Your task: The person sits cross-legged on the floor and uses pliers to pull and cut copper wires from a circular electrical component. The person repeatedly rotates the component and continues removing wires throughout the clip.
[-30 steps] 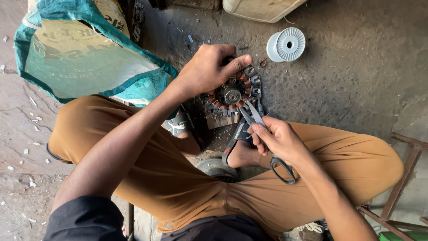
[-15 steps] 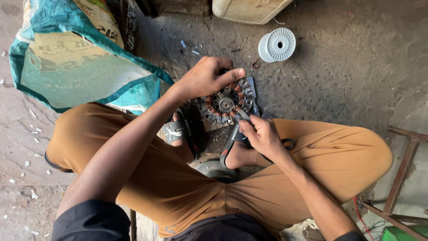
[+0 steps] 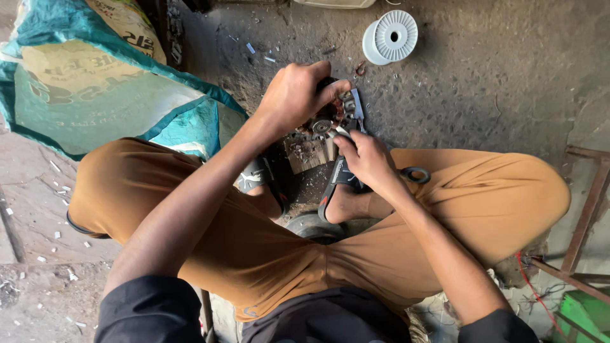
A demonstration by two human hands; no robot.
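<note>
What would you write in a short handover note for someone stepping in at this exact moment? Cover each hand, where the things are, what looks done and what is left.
Left hand: gripping the round motor stator from above, steadying it on the ground.
Right hand: closed on the scissors, tips at the stator's centre.
Nearby: white spool on the ground beyond, woven sack to the left.
Done: cannot tell; the hands hide most of the stator.
Left: copper windings show in the stator; scissors engaged.

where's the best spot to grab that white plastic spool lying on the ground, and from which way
Probably by its round rim. The white spool lies tilted on the concrete floor beyond the left hand, one flat flange facing up with a small centre hole. Come down from above and close thumb and fingers across the flange edge; its far side is open floor, so nothing blocks that grip.
</note>
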